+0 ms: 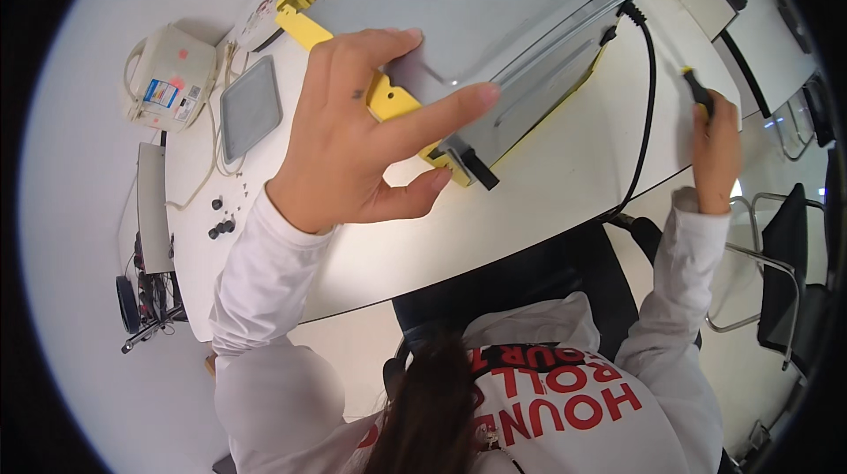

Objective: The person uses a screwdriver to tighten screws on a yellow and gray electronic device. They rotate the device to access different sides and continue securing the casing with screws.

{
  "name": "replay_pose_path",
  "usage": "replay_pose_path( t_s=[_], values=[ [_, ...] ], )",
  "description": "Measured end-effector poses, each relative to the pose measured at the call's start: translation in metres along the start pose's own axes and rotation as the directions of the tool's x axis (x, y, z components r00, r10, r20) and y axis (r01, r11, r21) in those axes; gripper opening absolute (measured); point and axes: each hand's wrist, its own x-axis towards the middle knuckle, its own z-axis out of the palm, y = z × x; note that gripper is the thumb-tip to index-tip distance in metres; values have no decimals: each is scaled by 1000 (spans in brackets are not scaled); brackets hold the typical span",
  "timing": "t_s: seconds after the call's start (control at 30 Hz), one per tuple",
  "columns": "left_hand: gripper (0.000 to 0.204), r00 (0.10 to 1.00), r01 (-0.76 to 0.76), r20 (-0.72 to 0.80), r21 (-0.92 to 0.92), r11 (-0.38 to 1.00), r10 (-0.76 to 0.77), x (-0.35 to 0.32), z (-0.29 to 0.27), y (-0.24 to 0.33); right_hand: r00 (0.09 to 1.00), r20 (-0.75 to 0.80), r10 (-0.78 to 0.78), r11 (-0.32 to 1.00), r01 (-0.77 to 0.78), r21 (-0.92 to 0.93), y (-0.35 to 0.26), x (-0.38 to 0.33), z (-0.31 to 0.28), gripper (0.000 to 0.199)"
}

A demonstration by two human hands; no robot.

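Observation:
A metal-cased appliance (pixel 476 11) with a grey panel and yellow edges rests on the white table, tilted toward the far side of the view. My left hand (pixel 340 134) is over its near left corner, fingers spread apart. The fingertips lie at or just over the grey panel; I cannot tell how firmly they touch. Beside the thumb, a short black piece (pixel 481 170) sticks out from the corner. Off to the right, my right hand (pixel 716 152) is closed around a screwdriver (pixel 697 89) with a black handle and a yellow end. Its shaft cannot be made out.
A black power cord (pixel 651 112) runs from the appliance over the table's near edge. At left are a grey tray (pixel 250 108), a cream-coloured appliance (pixel 172 77) with a pale cord, several black knobs (pixel 221 227) and small screws. Black chairs (pixel 781 271) stand at right.

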Motion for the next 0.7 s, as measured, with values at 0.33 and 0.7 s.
replay_pose_path(
  t_s=[0.33,0.7],
  values=[
    [70,999,37,13,-12,999,-37,-1,-3,2,982,-80,-169,598,166,784,-71,-151,-91,51],
    [70,999,51,-12,-24,998,-52,-2,1,3,839,194,-508,621,201,758,-100,-172,-117,54]
  ],
)
